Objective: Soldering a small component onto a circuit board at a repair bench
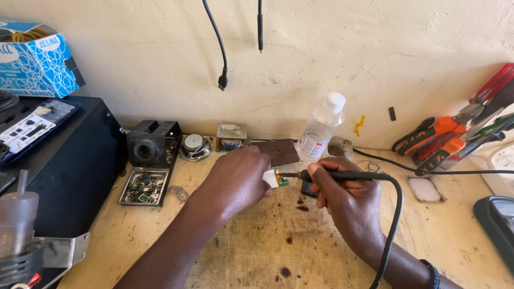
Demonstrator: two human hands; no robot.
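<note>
My left hand [235, 179] pinches a small white part with a bit of circuit board [276, 179] just above the wooden bench. My right hand [342, 195] grips a black soldering iron [342, 175] like a pen. Its metal tip points left and touches the small board. The iron's black cable [395, 214] loops over my right wrist and runs down toward the bench's near edge. A small dark object [308, 188] lies on the bench just under the iron.
A clear plastic bottle [320, 128] and a brown board [281, 151] stand behind my hands. A small speaker [194, 146], a black bracket [152, 142] and a tray of parts [143, 186] are at left. Orange-handled pliers [444, 142] lean at right. A black case [64, 160] fills the left.
</note>
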